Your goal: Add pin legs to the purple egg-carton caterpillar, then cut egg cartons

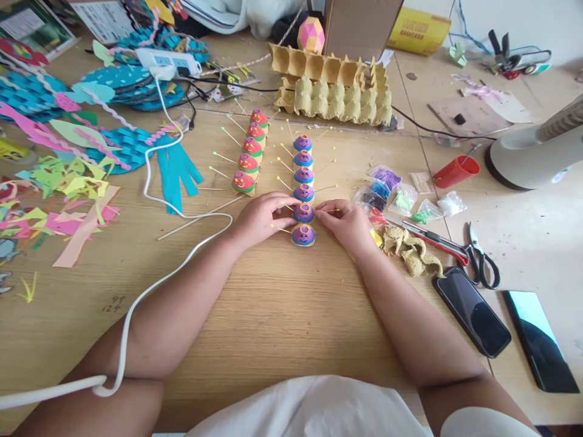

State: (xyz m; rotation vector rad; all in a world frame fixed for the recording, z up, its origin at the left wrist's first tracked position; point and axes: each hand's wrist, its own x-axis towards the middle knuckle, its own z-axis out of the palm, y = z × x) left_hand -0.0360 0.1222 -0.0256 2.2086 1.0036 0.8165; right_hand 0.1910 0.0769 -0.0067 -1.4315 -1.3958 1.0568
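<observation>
Head view: left hand (pixel 264 218) has thumb and forefinger a bit apart at the left side of the second-nearest cup (pixel 303 212) in the purple-and-blue row (pixel 303 175); they seem to touch it, but can't tell if they're really clamped. Right hand (pixel 348 224) is at the right side of that same cup, fingers pinched together on what looks like a yellow-tipped stick (pixel 336 210). If it were me I'd hold the stick low, close to the cup, and work it straight while the left fingers brace the opposite wall; squeezing hard would probably dent the cup or knock the row crooked. Mind the knuckles around the neighbouring sticks. Best elbow room is on the row's near side, where the counter (pixel 282 315) runs back to a white shirt (pixel 314 406) hiding most of the edge. Left of the row sits a red-and-green row (pixel 248 162), plus a white cable (pixel 124 346) across the left arm, so big sweeps could snag. Right of the row, small bags (pixel 404 197), carton scraps (pixel 413 262), a cutter (pixel 437 241) and scissors (pixel 476 243) crowd the forearm. Egg cartons (pixel 344 102) block the far side.
</observation>
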